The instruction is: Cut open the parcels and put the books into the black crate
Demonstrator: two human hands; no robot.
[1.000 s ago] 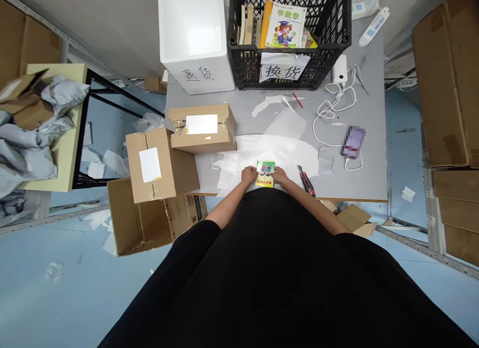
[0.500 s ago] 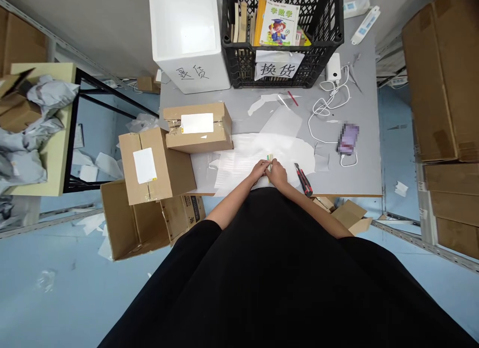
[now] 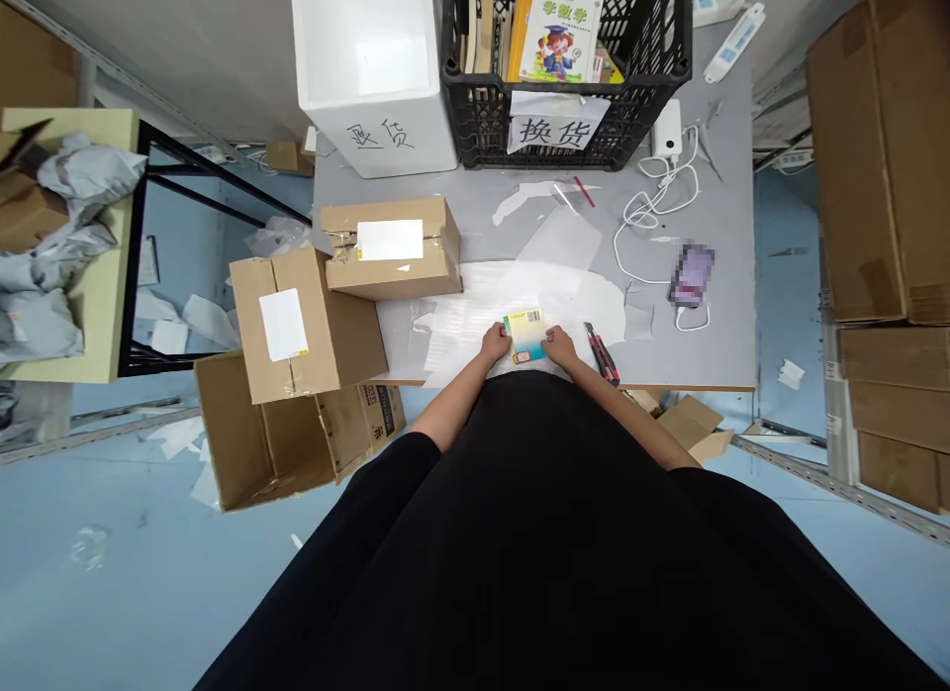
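A small book point(image 3: 525, 336) with a yellow-to-blue cover and a barcode faces up between my two hands near the table's front edge. My left hand point(image 3: 496, 344) is closed on its left edge. On the opposite edge, my right hand point(image 3: 558, 346) grips it with the fingers curled. Beneath the book lies white foam sheeting point(image 3: 475, 315) spread over the table. A red and black box cutter point(image 3: 602, 354) rests just right of my right hand.
Two taped cartons, one smaller point(image 3: 393, 247) and one larger point(image 3: 308, 325), stand at the left. At the back are a white bin point(image 3: 371, 97) and a black crate point(image 3: 541, 147) holding books. A phone point(image 3: 692, 275) on a white cable lies at the right.
The book was edge-on between my closely held hands; now its broad cover faces up. My hands have moved apart to its left and right sides.
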